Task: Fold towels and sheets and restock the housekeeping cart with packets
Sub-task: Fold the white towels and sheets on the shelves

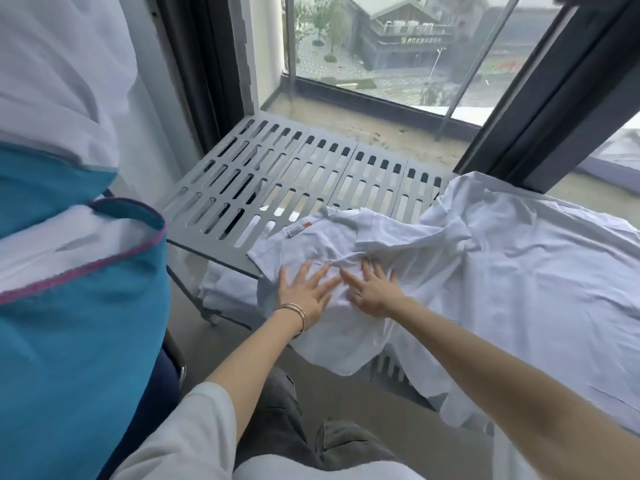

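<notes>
Both hands flat, fingers straight, grasping nothing | left hand [304,299] and right hand [372,292] pressing white sheet [398,258] | sheet's bulk trails rightward over slatted rack [277,168], nearer right hand

Grey slotted metal rack [263,168] by window, w/ crumpled white sheet [502,258] spread over it

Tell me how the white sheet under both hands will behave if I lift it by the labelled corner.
The white sheet is probably floppy: it is creased and its edge droops off the slotted grey rack. It seems thin and light, so lifting near the label would likely drag the rest along. Both the left hand and right hand press it flat; released, it may slide off.
</notes>
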